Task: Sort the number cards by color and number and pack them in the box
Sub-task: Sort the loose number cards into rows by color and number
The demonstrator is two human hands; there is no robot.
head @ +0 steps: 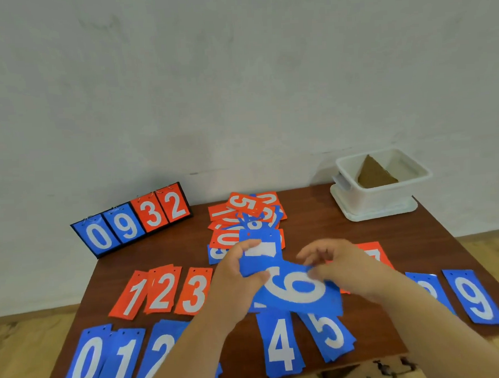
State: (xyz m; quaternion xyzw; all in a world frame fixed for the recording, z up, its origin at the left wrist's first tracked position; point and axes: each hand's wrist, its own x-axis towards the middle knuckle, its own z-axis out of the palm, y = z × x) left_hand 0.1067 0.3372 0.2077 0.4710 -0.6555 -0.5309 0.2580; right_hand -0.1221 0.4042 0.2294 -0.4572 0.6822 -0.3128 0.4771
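Left hand [236, 282]: fingers [245, 248] curled round a blue card [271, 264], number blurred. Right hand [342, 266]: fingers [311, 255] and thumb pinch the blue 6 card [298, 291], which is tilted above the counter [331, 230]. The 2 held cards overlap.

- Just nearer than the 6: blue 4 [282, 346] and blue 5 [331, 332].
- Left of the 6: red 1-2-3 row [164, 291].
- Nearer-left of the 6: blue 0-1-2 row [107, 361].
- Right of the 6: blue 9 [476, 298].
- Beyond the 6: mixed red and blue pile [244, 215].
- Far-left of the 6: scoreboard stand [131, 218] showing 0932.
- Far-right of the 6: white box [387, 201], brown piece inside.
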